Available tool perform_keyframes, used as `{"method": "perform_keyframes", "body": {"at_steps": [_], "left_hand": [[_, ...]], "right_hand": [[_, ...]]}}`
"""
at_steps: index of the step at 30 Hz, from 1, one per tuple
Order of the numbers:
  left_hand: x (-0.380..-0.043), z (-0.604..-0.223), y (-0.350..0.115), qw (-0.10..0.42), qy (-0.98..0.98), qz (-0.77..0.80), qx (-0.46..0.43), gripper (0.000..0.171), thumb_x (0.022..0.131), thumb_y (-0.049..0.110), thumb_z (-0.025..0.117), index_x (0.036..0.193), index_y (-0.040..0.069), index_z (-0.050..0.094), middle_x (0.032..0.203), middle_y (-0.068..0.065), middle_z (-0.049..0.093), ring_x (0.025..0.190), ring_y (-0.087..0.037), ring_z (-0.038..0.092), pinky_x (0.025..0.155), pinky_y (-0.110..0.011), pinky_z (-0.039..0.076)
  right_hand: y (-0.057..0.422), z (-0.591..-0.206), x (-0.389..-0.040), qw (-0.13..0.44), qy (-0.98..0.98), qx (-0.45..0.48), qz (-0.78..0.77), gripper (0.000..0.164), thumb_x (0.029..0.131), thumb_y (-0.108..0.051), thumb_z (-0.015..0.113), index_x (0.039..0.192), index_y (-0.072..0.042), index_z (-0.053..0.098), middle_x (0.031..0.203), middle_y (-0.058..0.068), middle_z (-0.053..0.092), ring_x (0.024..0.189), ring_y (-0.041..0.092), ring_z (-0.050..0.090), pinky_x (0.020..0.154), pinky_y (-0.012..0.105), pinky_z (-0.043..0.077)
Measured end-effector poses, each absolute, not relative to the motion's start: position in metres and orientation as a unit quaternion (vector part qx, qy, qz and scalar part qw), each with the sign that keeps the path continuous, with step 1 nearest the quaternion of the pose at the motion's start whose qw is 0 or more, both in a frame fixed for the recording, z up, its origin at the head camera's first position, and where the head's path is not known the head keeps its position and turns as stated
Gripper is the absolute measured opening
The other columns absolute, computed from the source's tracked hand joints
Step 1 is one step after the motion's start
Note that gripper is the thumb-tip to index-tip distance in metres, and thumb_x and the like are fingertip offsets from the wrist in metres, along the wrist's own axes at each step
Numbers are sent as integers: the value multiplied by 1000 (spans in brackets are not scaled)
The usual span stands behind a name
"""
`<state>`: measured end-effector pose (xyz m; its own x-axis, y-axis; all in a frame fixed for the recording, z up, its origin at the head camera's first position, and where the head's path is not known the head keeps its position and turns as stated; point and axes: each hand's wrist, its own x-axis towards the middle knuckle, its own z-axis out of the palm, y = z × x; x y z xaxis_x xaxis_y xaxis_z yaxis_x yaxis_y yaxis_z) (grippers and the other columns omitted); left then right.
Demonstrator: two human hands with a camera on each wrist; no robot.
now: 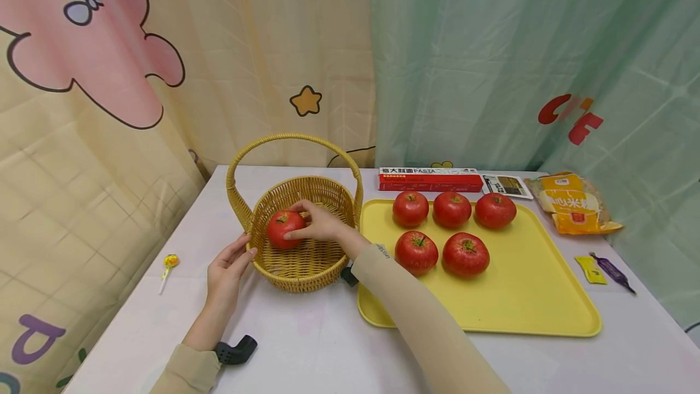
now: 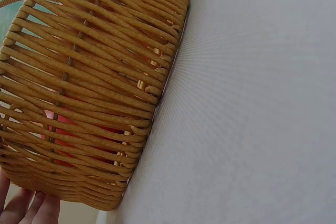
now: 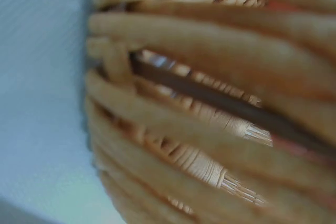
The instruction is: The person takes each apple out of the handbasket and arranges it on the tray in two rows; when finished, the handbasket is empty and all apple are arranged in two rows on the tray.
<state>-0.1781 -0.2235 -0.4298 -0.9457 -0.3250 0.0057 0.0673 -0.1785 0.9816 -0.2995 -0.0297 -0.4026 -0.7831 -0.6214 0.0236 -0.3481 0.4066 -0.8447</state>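
Note:
A red apple lies inside a round woven basket with a tall arched handle. My right hand reaches over the basket's right rim and holds this apple between thumb and fingers. At the basket's left side, my left hand touches the outer wall near the rim with its fingertips. In the left wrist view, the fingers of that hand show against the basket wall, and red shows through the weave. Close-up, blurred basket strands fill most of the right wrist view; the right hand is hidden there.
To the right, a yellow tray carries several red apples. Behind it are a red pasta box and a flat card. A grain bag and small wrapped candies lie right; a lollipop lies left.

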Motion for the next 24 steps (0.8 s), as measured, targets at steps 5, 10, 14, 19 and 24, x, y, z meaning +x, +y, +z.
{"method": "perform_keyframes", "body": {"at_steps": [5, 10, 14, 19, 24], "left_hand": [[-178, -430, -223, 128, -629, -760, 104, 45, 89, 4, 63, 130, -9, 48, 139, -7, 46, 110, 0, 53, 88, -14, 45], [-178, -430, -223, 130, -626, -762, 106, 45, 88, 4, 64, 129, -8, 49, 135, -2, 50, 109, 0, 54, 88, -14, 46], [-178, -430, -223, 131, -626, -762, 107, 45, 88, 4, 64, 129, -8, 50, 133, 0, 52, 109, 0, 54, 88, -14, 46], [-178, -430, -223, 129, -631, -758, 107, 45, 89, 5, 64, 130, -8, 49, 139, -5, 48, 111, -1, 53, 87, -13, 46], [-178, -429, -224, 126, -632, -757, 106, 46, 89, 5, 64, 130, -8, 49, 142, -9, 45, 113, -2, 52, 87, -13, 46]], "right_hand": [[-31, -402, -298, 150, 829, -319, -434, 69, 77, -30, 78, 134, -12, 44, 131, 6, 47, 114, 20, 51, 91, 24, 46], [-31, -400, -297, 161, 835, -337, -405, 76, 78, -31, 76, 142, -13, 39, 134, 9, 41, 117, 21, 46, 92, 26, 45], [-30, -401, -296, 176, 840, -336, -388, 77, 78, -34, 76, 144, -18, 38, 135, 9, 39, 118, 22, 45, 94, 29, 44], [-31, -402, -295, 192, 840, -332, -384, 73, 78, -37, 76, 141, -23, 43, 136, 5, 40, 116, 21, 49, 92, 30, 45], [-31, -402, -294, 218, 817, -340, -413, 71, 77, -30, 77, 138, -18, 43, 133, 0, 46, 115, 18, 51, 92, 27, 45]]}}
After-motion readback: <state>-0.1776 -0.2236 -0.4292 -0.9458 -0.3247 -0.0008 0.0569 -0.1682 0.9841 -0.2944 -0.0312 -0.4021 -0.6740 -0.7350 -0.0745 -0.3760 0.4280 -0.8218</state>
